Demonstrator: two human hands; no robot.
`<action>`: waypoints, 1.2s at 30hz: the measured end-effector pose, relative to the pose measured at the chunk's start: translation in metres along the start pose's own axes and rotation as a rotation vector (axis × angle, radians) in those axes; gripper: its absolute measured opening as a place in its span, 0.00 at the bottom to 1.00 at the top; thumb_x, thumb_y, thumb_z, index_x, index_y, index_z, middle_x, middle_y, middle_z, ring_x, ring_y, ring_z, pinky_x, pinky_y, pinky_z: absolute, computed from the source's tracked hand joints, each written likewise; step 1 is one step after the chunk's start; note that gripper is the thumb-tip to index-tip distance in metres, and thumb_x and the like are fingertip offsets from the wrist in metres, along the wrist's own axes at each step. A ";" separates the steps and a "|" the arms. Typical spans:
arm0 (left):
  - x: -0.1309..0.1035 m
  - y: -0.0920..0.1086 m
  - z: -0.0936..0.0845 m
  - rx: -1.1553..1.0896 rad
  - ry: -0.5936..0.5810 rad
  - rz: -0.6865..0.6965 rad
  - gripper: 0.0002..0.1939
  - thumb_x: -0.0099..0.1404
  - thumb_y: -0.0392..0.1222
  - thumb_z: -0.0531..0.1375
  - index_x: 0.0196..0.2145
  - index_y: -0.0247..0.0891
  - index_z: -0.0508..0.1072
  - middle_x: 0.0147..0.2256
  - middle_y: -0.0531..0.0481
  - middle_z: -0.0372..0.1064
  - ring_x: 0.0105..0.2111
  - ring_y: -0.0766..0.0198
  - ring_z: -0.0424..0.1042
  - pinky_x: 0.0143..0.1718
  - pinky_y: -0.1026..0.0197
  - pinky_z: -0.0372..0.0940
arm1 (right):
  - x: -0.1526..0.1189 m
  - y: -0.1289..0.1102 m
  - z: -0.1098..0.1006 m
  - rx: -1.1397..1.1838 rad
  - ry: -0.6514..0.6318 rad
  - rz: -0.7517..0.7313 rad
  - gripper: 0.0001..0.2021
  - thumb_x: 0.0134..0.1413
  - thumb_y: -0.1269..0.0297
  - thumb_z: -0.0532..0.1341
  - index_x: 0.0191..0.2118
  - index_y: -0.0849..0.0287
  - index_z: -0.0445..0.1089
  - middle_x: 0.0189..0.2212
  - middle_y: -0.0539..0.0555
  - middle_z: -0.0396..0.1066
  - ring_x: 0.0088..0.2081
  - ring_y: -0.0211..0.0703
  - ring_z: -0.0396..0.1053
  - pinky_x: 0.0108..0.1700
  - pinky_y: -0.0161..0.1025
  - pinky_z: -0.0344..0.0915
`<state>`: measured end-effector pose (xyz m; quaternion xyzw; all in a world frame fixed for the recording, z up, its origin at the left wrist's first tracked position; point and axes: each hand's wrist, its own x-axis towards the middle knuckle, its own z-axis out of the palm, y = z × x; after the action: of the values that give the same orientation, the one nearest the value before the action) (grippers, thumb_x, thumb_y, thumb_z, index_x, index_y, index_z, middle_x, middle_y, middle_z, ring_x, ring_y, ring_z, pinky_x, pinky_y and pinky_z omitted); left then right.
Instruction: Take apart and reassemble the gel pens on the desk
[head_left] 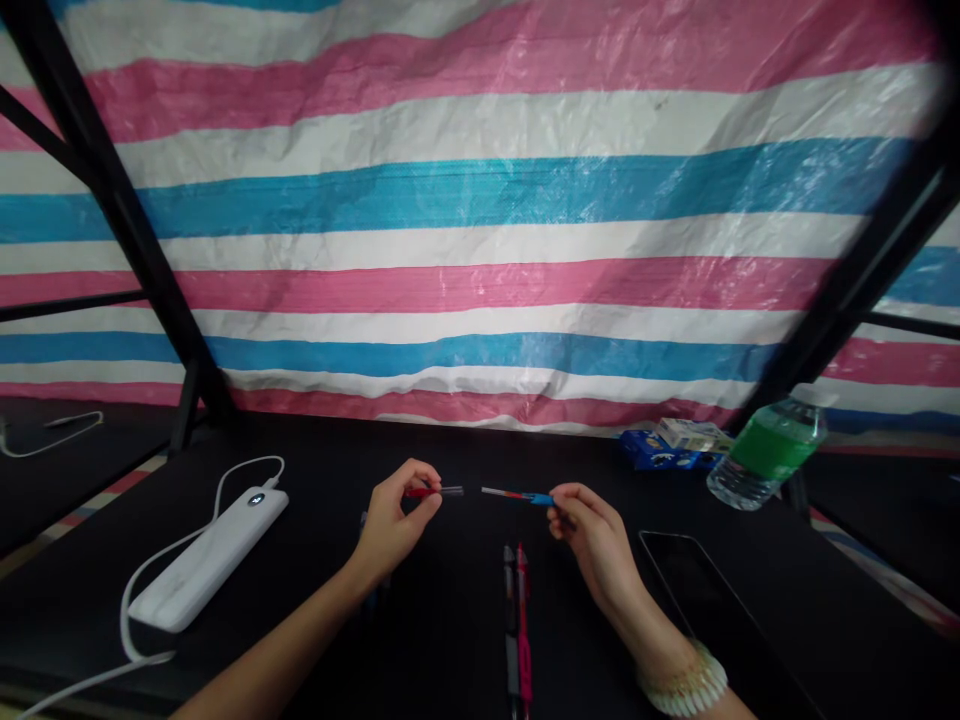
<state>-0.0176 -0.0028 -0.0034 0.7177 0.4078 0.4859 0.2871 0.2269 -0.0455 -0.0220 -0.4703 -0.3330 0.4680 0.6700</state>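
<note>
My left hand [394, 512] is closed in a pinch on a short red pen part [424, 492] with a clear end pointing right. Facing it across a small gap, my right hand [596, 535] grips a blue pen part [538, 498], from which a thin refill with a reddish section points left. The two pieces do not touch. Below and between my hands, a black-and-grey pen [511, 610] and a pink pen [523, 630] lie side by side on the black table [450, 640]. A dark bluish object is mostly hidden behind my left wrist.
On the left lies a white power bank [214, 560] with a white cable [139, 570]. A phone [712, 590] rests beside my right forearm. Blue packets [660, 452] and a bottle of green liquid [772, 450] stand at the back right, before a striped sheet [480, 290].
</note>
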 end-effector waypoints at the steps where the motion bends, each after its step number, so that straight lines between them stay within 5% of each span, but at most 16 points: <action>1: 0.000 0.000 0.000 -0.001 0.001 0.001 0.03 0.57 0.37 0.58 0.32 0.39 0.70 0.31 0.53 0.71 0.31 0.63 0.70 0.38 0.60 0.64 | 0.000 0.000 0.000 0.008 -0.002 0.001 0.09 0.38 0.62 0.68 0.25 0.60 0.71 0.19 0.50 0.67 0.23 0.38 0.63 0.24 0.35 0.57; 36: -0.004 0.000 0.003 -0.017 -0.053 0.055 0.04 0.59 0.35 0.59 0.34 0.38 0.69 0.31 0.53 0.71 0.29 0.66 0.70 0.35 0.62 0.63 | -0.004 0.002 0.000 -0.103 -0.163 -0.128 0.11 0.47 0.59 0.68 0.31 0.60 0.70 0.22 0.50 0.69 0.24 0.38 0.64 0.29 0.36 0.60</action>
<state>-0.0157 -0.0062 -0.0066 0.7389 0.3760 0.4778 0.2905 0.2253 -0.0490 -0.0238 -0.4421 -0.4394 0.4431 0.6443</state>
